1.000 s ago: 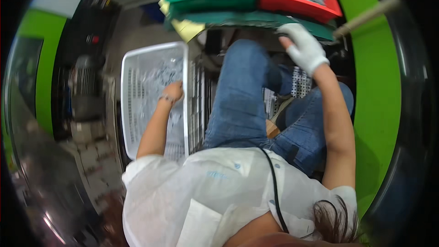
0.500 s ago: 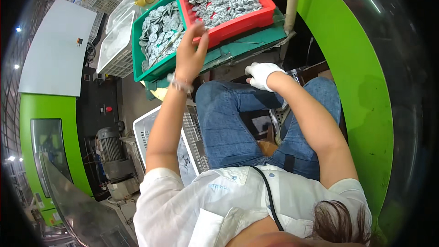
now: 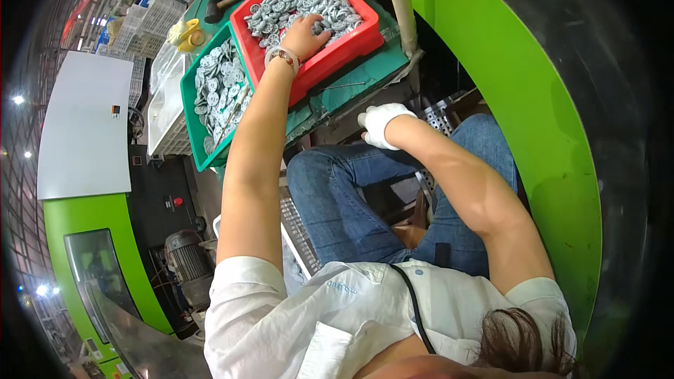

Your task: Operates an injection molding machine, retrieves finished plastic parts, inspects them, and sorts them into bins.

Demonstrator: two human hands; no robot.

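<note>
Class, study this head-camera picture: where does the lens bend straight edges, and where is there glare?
Head view: the green machine wall curves strongly toward the rim, corners are black; small ceiling lights glare at the far left; the left hand in the red bin is sharp and evenly lit.

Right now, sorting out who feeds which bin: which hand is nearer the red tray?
Left. The left hand rests inside the red tray; the gloved right hand is below it.

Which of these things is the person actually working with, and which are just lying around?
In use:
- left hand, reaching into the red tray
- grey round parts in that tray
- gloved right hand at the table edge

Lying about:
- green tray of similar parts
- yellow tape rolls
- white crate
</note>
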